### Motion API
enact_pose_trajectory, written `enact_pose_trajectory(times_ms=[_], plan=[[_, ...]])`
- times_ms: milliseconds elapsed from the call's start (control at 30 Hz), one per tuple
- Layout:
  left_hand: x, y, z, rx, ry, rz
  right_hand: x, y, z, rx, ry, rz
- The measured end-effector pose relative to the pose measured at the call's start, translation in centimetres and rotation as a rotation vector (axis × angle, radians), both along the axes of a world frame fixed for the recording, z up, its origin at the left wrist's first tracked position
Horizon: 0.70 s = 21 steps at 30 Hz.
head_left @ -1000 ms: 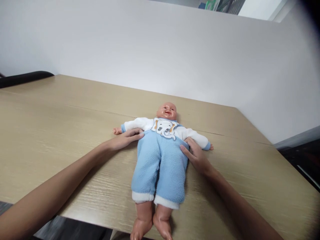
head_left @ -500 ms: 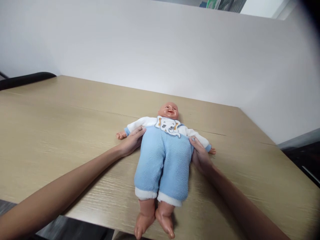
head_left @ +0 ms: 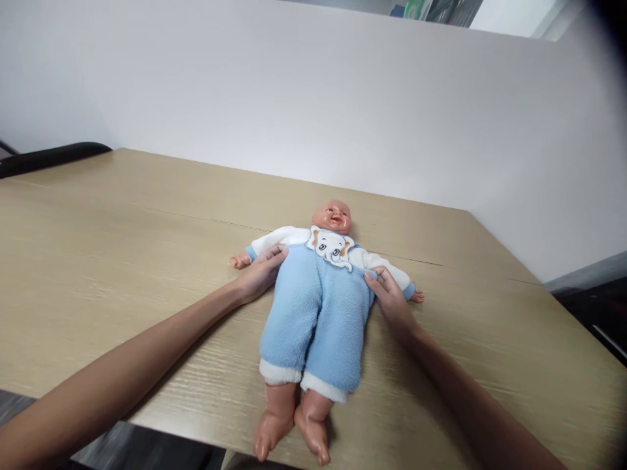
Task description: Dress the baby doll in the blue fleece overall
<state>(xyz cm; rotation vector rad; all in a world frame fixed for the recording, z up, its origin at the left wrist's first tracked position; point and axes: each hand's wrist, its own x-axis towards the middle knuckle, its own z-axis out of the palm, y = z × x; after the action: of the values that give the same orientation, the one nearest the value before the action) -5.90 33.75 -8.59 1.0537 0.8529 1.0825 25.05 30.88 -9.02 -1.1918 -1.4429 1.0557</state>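
Observation:
A baby doll (head_left: 332,217) lies face up on the wooden table, head away from me and bare feet towards me. It wears a white top with an elephant bib (head_left: 330,248) and fuzzy blue trousers (head_left: 294,307) with white cuffs. At the waist on the left side, my left hand (head_left: 262,273) grips the trousers, its fingertips resting on the blue cloth. My right hand (head_left: 389,297) pinches the waist edge on the other side between thumb and fingers. Both doll arms stretch outwards past my hands.
The wooden table (head_left: 122,261) reaches back to a pale partition wall (head_left: 294,98). A black chair back (head_left: 59,156) shows at the far left edge. Dark objects (head_left: 592,313) stand beyond the right edge.
The doll's legs and feet have swung slightly to the left. My right thumb has shifted left along the waist edge. My left hand has barely moved.

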Motion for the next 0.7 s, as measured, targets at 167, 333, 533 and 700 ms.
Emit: enact_pose_trajectory(times_ms=[167,333,533,700], plan=[[-0.9,0.7,0.5,0.104,0.122,-0.033,0.0,-0.2,-0.2,0.058,-0.061,-0.007],[-1.7,0.5,1.6,0.28,0.424,-0.017,1.1,-0.6,-0.2,0.165,-0.226,-0.06],[-1.1,0.0,1.6,0.405,0.643,0.08,5.3,0.3,1.7,0.604,-0.748,-0.167],[-0.2,0.3,2.4,0.72,0.987,0.349,10.0,2.2,0.8,0.569,-0.906,0.002]])
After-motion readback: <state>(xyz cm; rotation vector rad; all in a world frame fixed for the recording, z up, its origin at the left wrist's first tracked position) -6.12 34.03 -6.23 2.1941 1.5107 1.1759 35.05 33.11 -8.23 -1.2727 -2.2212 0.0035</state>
